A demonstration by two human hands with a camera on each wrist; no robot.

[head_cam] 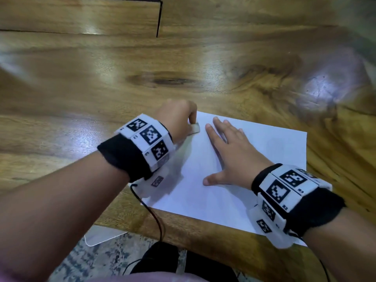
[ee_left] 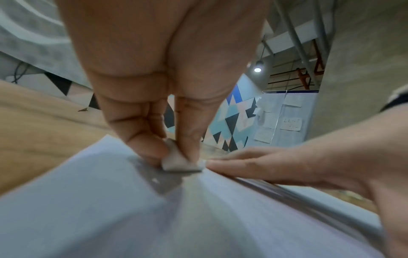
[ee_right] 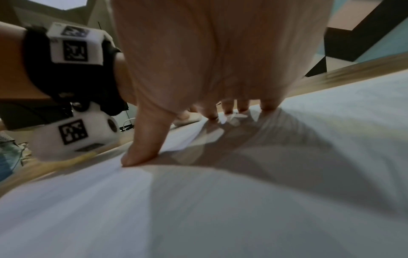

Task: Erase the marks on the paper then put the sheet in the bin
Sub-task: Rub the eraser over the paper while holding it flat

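Plainly the erasing step is in hand: the white sheet of paper (head_cam: 234, 180) lies flat on the wooden bench (head_cam: 101, 88), near its front edge, and a small white eraser (head_cam: 195, 128) sits pressed on the sheet close to its far left corner. The marks themselves are too faint and blurred to make out in any view, so how much is left to rub away cannot be told. No bin shows in the pictures.

The left hand (head_cam: 177, 117) has its thumb and fingers (ee_left: 143, 137) curled down and pinched on the eraser, wrist raised and the knuckles arched over it. The right hand (head_cam: 234, 151) lies just beside it on the paper, palm down, fingers straight and spread, thumb splayed toward the person, pinning the sheet so it cannot slide or crease.

The next move likely calls for short firm strokes with the eraser while the right hand holds its pressure; rubbing so near the corner could buckle the paper. Binning comes only after that.
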